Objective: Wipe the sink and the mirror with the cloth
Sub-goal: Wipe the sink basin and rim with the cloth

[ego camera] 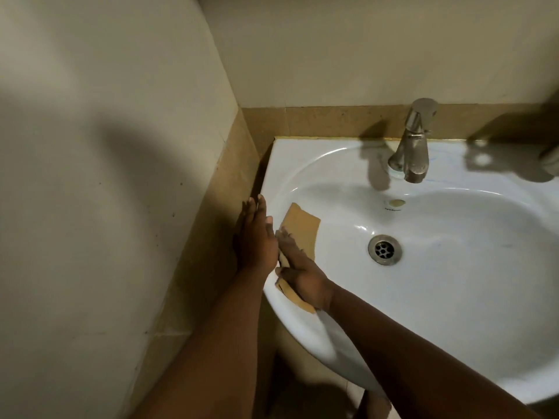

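A white ceramic sink [453, 267] fills the right half of the view. A tan cloth [302, 228] lies folded over the sink's left rim and down into the basin. My right hand [302, 273] presses flat on the cloth with straight fingers. My left hand [255, 237] rests with straight fingers on the outer left edge of the rim, just beside the cloth. No mirror is in view.
A metal tap [413, 143] stands at the back of the sink, with the drain [384, 249] in the basin's middle. A cream wall with a brown tile band [211, 237] closes in tight on the left and behind.
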